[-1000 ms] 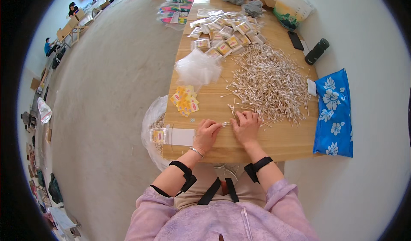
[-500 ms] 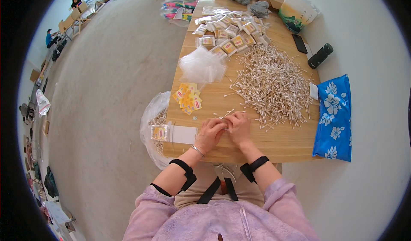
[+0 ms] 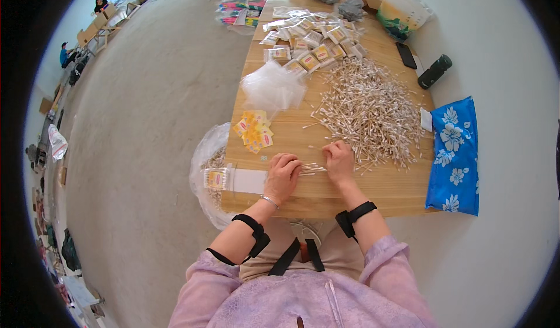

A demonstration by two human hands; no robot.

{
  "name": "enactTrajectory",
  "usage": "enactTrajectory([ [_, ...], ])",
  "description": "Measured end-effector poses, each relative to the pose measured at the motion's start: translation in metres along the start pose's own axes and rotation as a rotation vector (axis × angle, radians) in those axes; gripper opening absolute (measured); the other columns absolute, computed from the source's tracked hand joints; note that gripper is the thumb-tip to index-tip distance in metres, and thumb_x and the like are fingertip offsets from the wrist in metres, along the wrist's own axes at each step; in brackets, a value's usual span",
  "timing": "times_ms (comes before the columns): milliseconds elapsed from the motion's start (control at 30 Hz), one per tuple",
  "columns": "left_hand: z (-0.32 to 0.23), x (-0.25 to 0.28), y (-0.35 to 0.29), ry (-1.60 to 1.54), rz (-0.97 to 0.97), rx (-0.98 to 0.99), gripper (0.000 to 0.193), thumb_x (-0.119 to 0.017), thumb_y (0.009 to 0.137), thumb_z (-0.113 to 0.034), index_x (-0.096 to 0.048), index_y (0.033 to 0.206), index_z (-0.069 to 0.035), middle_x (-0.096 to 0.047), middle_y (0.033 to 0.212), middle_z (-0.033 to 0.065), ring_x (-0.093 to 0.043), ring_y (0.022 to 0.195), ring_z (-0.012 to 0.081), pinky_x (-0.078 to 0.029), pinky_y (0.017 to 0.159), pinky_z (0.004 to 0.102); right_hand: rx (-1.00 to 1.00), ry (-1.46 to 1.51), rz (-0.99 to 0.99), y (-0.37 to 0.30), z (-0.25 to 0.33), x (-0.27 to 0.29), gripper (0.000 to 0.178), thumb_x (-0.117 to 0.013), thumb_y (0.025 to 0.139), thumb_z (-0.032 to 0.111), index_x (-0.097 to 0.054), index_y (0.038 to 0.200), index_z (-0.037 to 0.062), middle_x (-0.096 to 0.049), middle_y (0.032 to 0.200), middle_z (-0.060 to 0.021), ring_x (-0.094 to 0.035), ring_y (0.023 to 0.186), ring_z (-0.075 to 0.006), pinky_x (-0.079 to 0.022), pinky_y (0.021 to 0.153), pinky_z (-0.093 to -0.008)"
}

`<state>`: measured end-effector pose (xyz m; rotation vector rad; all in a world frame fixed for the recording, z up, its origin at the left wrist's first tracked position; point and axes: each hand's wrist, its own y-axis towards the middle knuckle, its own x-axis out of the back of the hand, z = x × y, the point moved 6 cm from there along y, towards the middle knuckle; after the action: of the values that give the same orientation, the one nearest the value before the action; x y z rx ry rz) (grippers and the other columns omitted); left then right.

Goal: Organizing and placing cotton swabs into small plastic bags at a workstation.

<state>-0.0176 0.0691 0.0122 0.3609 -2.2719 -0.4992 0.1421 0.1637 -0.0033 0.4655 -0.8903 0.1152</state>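
My left hand [image 3: 282, 175] is closed around a small bunch of cotton swabs [image 3: 314, 169], whose ends stick out to the right. To its right, my right hand [image 3: 339, 160] pinches at the front edge of a large heap of cotton swabs [image 3: 370, 115]. A single swab [image 3: 314, 147] pokes out left of those fingertips. Beside my left hand lies a white card [image 3: 249, 181], and left of it a clear packet of swabs with a yellow label [image 3: 216, 179] at the table edge. Yellow printed cards [image 3: 254, 131] lie loosely stacked farther off.
Clear plastic bags [image 3: 273, 87] lie on the wooden table [image 3: 379, 197], with filled swab packets [image 3: 315, 42] piled behind. A blue flowered pouch [image 3: 454, 153], dark bottle [image 3: 435, 72] and phone [image 3: 406, 55] line the right side. A plastic sack [image 3: 201, 153] of swabs stands below the left edge.
My hands have moved apart. The right hand has shifted right and slightly away toward the heap, and the bunch in my left hand now shows between them.
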Motion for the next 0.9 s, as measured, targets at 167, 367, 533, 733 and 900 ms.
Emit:
enactTrajectory([
  [167, 0.004, -0.001, -0.005, -0.001, 0.068, 0.000, 0.012, -0.066, 0.080, -0.008, -0.065, 0.091, -0.005, -0.061, 0.097, 0.0096, -0.055, 0.101, 0.0305, -0.043, 0.093, 0.0409, 0.007, -0.009, -0.004, -0.003, 0.016, -0.003, 0.008, -0.064, 0.076, 0.007, -0.070, 0.079, 0.0127, -0.060, 0.085, -0.0048, -0.056, 0.086, -0.0278, -0.045, 0.078, -0.0393],
  [367, 0.002, 0.002, -0.005, -0.012, 0.019, 0.033, 0.046, -0.071, 0.077, -0.017, -0.054, 0.117, -0.005, -0.055, 0.113, 0.0150, -0.049, 0.111, 0.0324, -0.039, 0.098, 0.0418, 0.023, 0.226, 0.045, -0.021, 0.026, -0.008, 0.014, -0.058, 0.079, 0.002, -0.067, 0.087, 0.0092, -0.060, 0.091, -0.0079, -0.055, 0.090, -0.0285, -0.045, 0.082, -0.0386],
  [533, -0.010, 0.004, -0.004, -0.024, 0.177, -0.024, 0.056, -0.075, 0.074, -0.020, -0.051, 0.122, -0.004, -0.054, 0.121, 0.0151, -0.047, 0.118, 0.0335, -0.041, 0.099, 0.0412, -0.374, 0.573, -0.273, -0.041, -0.004, 0.005, 0.020, -0.049, 0.087, 0.000, -0.062, 0.102, 0.0041, -0.059, 0.110, -0.0115, -0.054, 0.107, -0.0267, -0.042, 0.095, -0.0362],
  [733, -0.004, 0.000, -0.003, -0.058, 0.194, -0.044, 0.053, -0.077, 0.071, -0.016, -0.055, 0.117, -0.003, -0.057, 0.116, 0.0155, -0.050, 0.115, 0.0340, -0.042, 0.098, 0.0411, -0.376, 0.860, -0.173, -0.043, 0.024, -0.031, 0.030, -0.041, 0.092, 0.001, -0.053, 0.119, 0.0000, -0.042, 0.140, -0.0146, -0.039, 0.130, -0.0258, -0.031, 0.108, -0.0340],
  [900, -0.001, 0.002, -0.004, -0.145, 0.164, -0.041, 0.046, -0.073, 0.073, -0.008, -0.056, 0.116, -0.003, -0.058, 0.114, 0.0162, -0.052, 0.112, 0.0348, -0.044, 0.096, 0.0397, -0.163, 0.646, -0.063, -0.040, 0.040, -0.032, 0.038, -0.044, 0.093, 0.006, -0.044, 0.130, -0.0032, -0.034, 0.147, -0.0171, -0.030, 0.137, -0.0274, -0.023, 0.113, -0.0369],
])
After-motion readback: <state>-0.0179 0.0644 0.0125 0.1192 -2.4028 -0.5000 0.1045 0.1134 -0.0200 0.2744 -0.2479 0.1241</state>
